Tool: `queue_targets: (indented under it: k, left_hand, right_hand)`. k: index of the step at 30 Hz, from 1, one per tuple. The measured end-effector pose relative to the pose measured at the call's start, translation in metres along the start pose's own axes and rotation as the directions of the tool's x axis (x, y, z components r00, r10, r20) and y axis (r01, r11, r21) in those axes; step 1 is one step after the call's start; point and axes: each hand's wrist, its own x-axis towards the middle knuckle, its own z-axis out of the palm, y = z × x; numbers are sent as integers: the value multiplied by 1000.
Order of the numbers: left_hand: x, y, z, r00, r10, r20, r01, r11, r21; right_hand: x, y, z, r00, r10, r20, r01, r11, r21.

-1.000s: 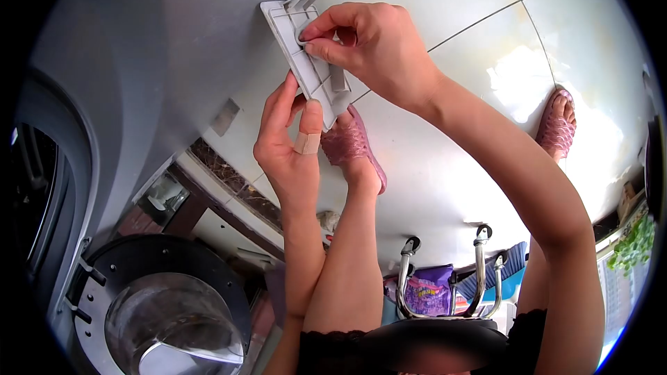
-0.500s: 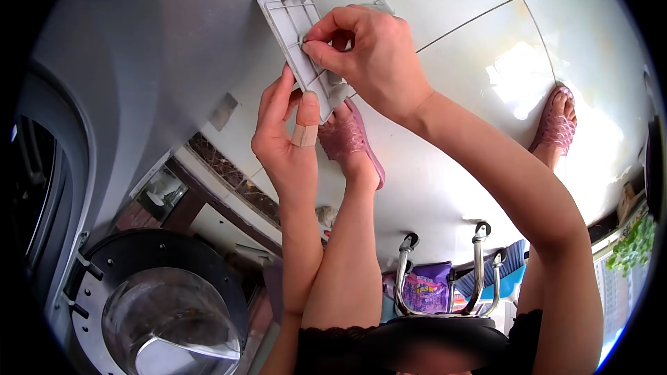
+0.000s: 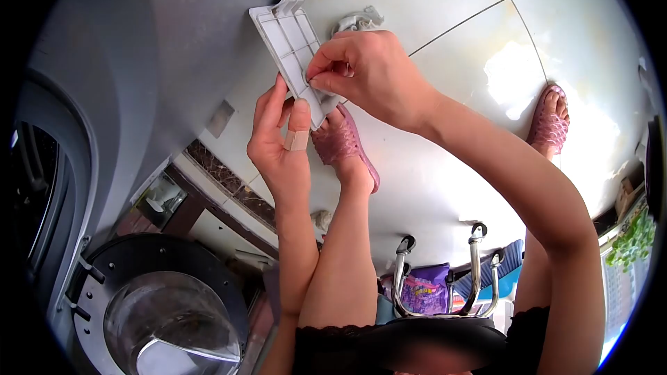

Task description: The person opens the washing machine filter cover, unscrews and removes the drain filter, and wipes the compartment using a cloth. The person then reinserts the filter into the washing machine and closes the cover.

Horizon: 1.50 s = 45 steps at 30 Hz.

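Note:
A white plastic cover panel (image 3: 290,40) with crossed ribs on its inner face and a curved hinge arm at the top stands tilted beside the grey washing machine (image 3: 187,21). My left hand (image 3: 278,132), a plaster round its thumb, grips the panel's lower edge between thumb and fingers. Against the lower ribs, my right hand (image 3: 379,76) has thumb and forefinger pinched together. Whatever may be between those fingertips is hidden. A crumpled grey-white cloth (image 3: 361,19) lies on the floor behind my right hand.
The machine's round door (image 3: 94,292) hangs open at lower left. My feet in pink sandals (image 3: 344,140) rest on the tiled floor (image 3: 445,160). A wheeled stool with chrome legs (image 3: 475,264) is below, near a purple packet (image 3: 425,288). A green plant (image 3: 631,239) stands at right.
My right hand has slid from the panel's middle down to its lower ribs, uncovering more of the cloth behind. My left hand keeps its grip. The view has shifted slightly.

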Motion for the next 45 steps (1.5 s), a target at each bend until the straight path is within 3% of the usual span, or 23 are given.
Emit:
queue_targets:
  k: [4,7,13,14,17,20,23,28,31,35,38,41,45]
  left_hand:
    - [0,0,1,1000,-24,1,24,999,-22]
    - [-1,1,3,999,-48,19,49,997,-54]
    - [0,-2,1,999,-48,12,49,993,-104]
    - [0,-3,2,999,-43,19,45,993,-106]
    - [1,-4,-1,999,-33,33,36,995,-89]
    - [1,-5,-4,999,-37,17,38,997,-62]
    - [0,-6,-1,998,-49,43,52,996,-73]
    - [2,-13,-12,931,127,342,-96,990,-105]
    - [1,-8,-3,968,142,209,-124,988,-93]
    - [2,-8,-1,964,135,230,-103,984,-143]
    - [3,-13,-11,943,113,312,-76,989,-129]
    - [1,-17,-10,943,115,311,-72,986,-148]
    - [-1,-14,-11,951,112,289,-71,987,-147]
  right_hand:
    - [9,0,13,979,116,-168,-86,981,175]
    - [9,0,6,973,132,-190,-91,973,212]
    - [-15,10,-4,997,-25,74,21,999,48]
    - [-11,7,-9,990,-102,101,105,994,-27]
    - [-11,-11,-3,991,130,43,-135,979,151]
    - [-19,-3,7,995,-98,-8,98,995,-21]
    - [-11,-7,-18,974,-84,211,102,992,-76]
    - [-7,-19,0,963,-231,-139,240,970,49]
    - [24,-27,8,945,-241,-220,239,970,-39]
    - [41,-30,12,893,-308,-327,286,951,-115]
    - [1,-29,8,939,-336,-72,316,927,-203]
    - [5,-18,10,921,-329,-207,324,944,-56]
    - [52,-27,15,885,-248,-394,238,968,-73]
